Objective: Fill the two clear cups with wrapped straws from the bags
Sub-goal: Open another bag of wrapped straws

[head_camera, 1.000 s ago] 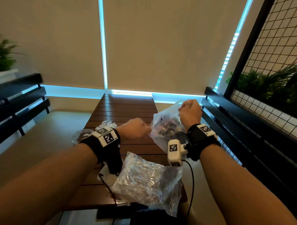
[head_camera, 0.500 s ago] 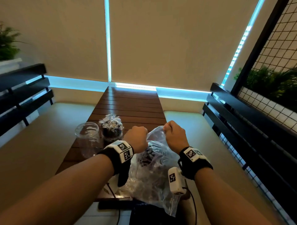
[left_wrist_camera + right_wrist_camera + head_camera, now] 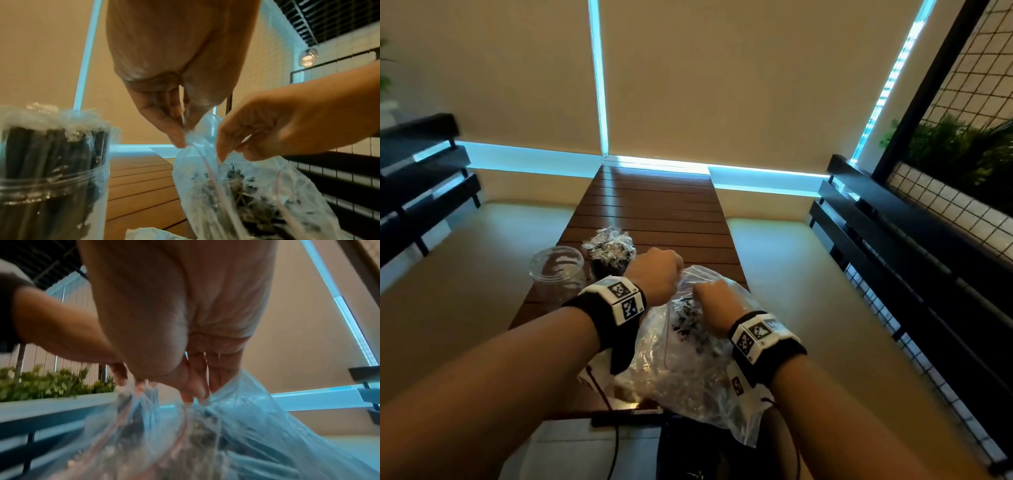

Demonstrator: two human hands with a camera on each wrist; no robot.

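Seeing empty clear cup (image 3: 556, 270) at 9 o'clock on worktop (image 3: 654, 205), filled cup (image 3: 608, 251) beside it. My left hand (image 3: 654, 279) pinching bag (image 3: 690, 359) rim; right hand (image 3: 714, 310) fingers (image 3: 223, 146) pinching opposite rim. Bag of wrapped straws (image 3: 242, 191) sitting at worktop's 6 o'clock.

Slatted wooden bench running toward a blind-covered window.

The brown bench (image 3: 654, 209) is stretching away to the window, where two beige roller blinds (image 3: 722, 78) are hanging side by side, with cool blue light glowing through the gap (image 3: 599, 78) between them and along the sill. Pale cushioned seats (image 3: 482, 260) are lying on either side of the bench, each backed by black slatted rails (image 3: 914, 240). Right of the bench, a black-framed wire grid panel (image 3: 976, 85) is standing with green plants (image 3: 962, 150) showing behind it. More greenery (image 3: 385, 82) is showing at the far left.
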